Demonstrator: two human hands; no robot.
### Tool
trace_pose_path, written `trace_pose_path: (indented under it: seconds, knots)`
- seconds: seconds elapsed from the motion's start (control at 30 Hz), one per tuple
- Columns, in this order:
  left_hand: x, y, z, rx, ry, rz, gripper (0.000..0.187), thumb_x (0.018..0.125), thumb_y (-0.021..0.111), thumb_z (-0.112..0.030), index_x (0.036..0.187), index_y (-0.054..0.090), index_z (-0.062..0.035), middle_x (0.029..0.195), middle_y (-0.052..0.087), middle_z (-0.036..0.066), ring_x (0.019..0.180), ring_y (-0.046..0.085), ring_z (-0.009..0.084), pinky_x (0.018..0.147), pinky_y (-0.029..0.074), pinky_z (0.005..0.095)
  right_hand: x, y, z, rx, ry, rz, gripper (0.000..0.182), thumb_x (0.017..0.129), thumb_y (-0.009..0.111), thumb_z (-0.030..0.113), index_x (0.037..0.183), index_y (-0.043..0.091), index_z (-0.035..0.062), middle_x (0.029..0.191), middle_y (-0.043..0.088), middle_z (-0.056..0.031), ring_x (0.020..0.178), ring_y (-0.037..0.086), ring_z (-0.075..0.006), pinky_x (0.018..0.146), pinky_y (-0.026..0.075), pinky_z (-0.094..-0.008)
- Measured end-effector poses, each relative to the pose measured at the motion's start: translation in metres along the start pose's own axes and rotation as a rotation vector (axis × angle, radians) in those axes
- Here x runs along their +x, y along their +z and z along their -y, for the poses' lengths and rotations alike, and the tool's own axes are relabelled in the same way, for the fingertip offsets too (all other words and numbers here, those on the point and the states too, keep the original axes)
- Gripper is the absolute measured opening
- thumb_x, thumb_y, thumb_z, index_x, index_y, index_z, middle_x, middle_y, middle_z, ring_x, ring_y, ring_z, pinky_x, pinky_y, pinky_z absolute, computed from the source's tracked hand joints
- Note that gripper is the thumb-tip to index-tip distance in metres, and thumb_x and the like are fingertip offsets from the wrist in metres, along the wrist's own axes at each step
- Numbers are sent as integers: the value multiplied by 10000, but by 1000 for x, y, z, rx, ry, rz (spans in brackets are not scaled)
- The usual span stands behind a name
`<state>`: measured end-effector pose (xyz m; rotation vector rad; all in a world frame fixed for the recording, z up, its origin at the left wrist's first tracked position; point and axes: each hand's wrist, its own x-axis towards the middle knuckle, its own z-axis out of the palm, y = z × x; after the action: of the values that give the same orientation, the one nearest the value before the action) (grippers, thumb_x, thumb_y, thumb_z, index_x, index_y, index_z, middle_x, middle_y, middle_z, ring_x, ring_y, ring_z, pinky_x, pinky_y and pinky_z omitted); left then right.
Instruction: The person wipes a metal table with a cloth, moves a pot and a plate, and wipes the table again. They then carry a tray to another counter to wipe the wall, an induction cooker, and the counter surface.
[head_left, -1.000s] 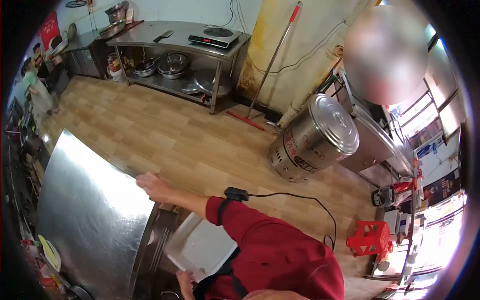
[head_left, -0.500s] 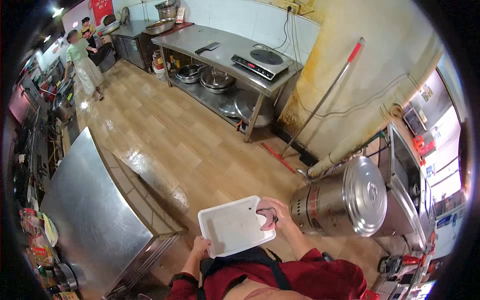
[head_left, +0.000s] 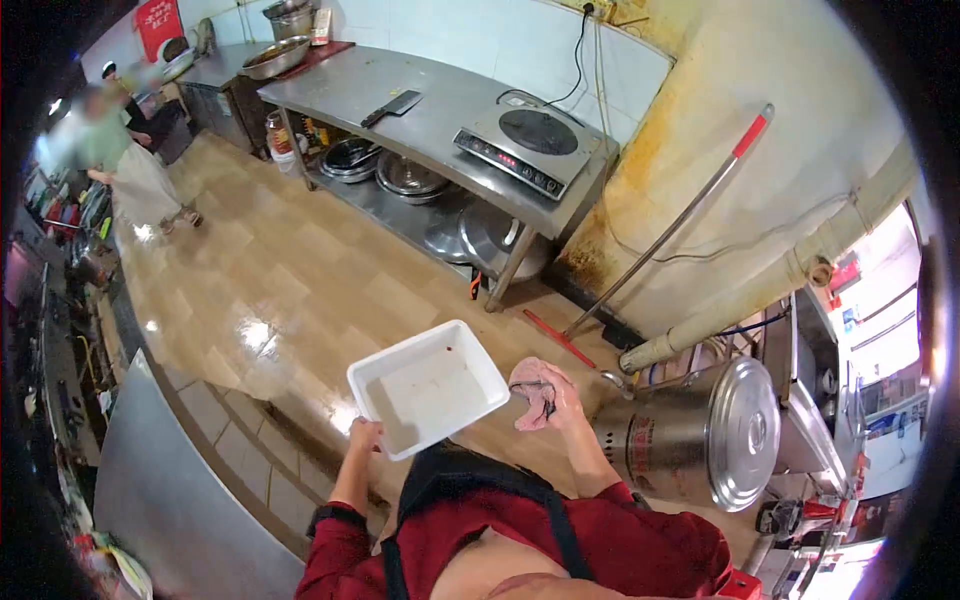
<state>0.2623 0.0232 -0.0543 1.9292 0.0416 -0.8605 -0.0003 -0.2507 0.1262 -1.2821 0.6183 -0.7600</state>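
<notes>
A white rectangular tray (head_left: 425,390) is tilted in front of my body, with a small dark red speck inside. My left hand (head_left: 366,436) grips its near left corner. To the right of the tray, my right hand (head_left: 563,398) holds a pink cloth (head_left: 532,392) with dark markings, bunched against the palm. The cloth is close to the tray's right edge, and part of my right hand's fingers is behind it.
A steel table (head_left: 340,85) bears a cleaver (head_left: 391,108) and an induction cooker (head_left: 525,145). A lidded steel pot (head_left: 690,430) stands right, a red-handled squeegee (head_left: 670,220) leans on the wall, a steel counter (head_left: 180,480) is left. Two people (head_left: 125,165) are far left.
The tray has moved up and left with my left hand. My right hand and the cloth have come away from inside the tray to its right. The view has shifted, and the steel counter appears lower left.
</notes>
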Motion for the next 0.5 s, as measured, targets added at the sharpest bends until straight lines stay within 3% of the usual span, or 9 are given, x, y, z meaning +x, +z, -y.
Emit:
trace_pose_path:
  seconds: [0.07, 0.1, 0.17, 0.27, 0.3, 0.33, 0.4, 0.47, 0.5]
  knots:
    - [31, -11, -32, -9, 30, 22, 165, 616, 622, -74, 726, 555, 29, 650, 564, 146, 544, 573, 262, 378, 450, 407, 52, 0, -13, 265, 374, -79, 293, 858, 582, 162, 1095, 571, -9, 1080, 601, -107, 993, 582, -241, 882, 462, -362]
    - [41, -15, -50, -3, 31, 25, 165, 616, 622, -74, 726, 555, 29, 650, 564, 146, 544, 573, 262, 378, 450, 407, 66, 19, 8, 169, 400, -134, 269, 869, 573, 168, 1074, 588, -6, 1075, 601, -99, 986, 584, -219, 870, 465, -341]
    - [58, -24, -85, -108, -45, 29, 149, 604, 602, -64, 717, 564, 25, 635, 565, 113, 542, 573, 243, 399, 455, 377, 95, 44, 26, 130, 397, -153, 265, 872, 568, 168, 1067, 592, -9, 1076, 601, -100, 982, 585, -210, 865, 467, -336]
    - [84, -42, -142, -118, -77, 35, 147, 597, 581, -53, 721, 571, 25, 626, 563, 85, 540, 573, 222, 408, 457, 348, 148, 51, -4, 136, 405, -132, 289, 845, 574, 145, 1089, 582, -10, 1077, 599, -122, 991, 585, -236, 851, 476, -349]
    - [97, -42, -156, -96, -82, 30, 153, 595, 570, -46, 730, 574, 27, 624, 561, 73, 539, 573, 210, 406, 458, 335, 165, 58, -15, -12, 223, -4, 308, 819, 589, 132, 1095, 576, -3, 1074, 596, -135, 982, 588, -258, 841, 479, -358]
    - [118, -49, -159, -93, -90, 35, 153, 595, 570, -46, 730, 574, 27, 624, 561, 73, 539, 573, 210, 406, 458, 335, 179, 68, -17, -90, 178, 53, 291, 821, 591, 127, 1080, 579, -3, 1049, 601, -129, 950, 591, -247, 821, 480, -345]
    - [155, -71, -159, -147, -6, 232, 162, 598, 561, -31, 747, 576, 30, 639, 561, 76, 543, 577, 203, 390, 447, 327, 218, 89, -24, -127, 223, 98, 257, 824, 596, 116, 1051, 584, -3, 998, 611, -118, 885, 598, -225, 781, 482, -320]
    - [161, -80, -198, -146, -13, 161, 150, 609, 558, -28, 747, 577, 26, 638, 559, 75, 527, 563, 192, 388, 431, 324, 264, 107, -35, 18, 391, 58, 204, 855, 583, 124, 1011, 596, -8, 931, 626, -84, 834, 597, -171, 737, 481, -284]
    - [164, -92, -214, -133, -33, 96, 139, 619, 554, -25, 748, 578, 21, 636, 558, 73, 511, 548, 181, 385, 414, 322, 283, 120, -32, 56, 307, 89, 198, 886, 568, 154, 972, 606, -20, 864, 628, -43, 806, 581, -107, 702, 472, -253]
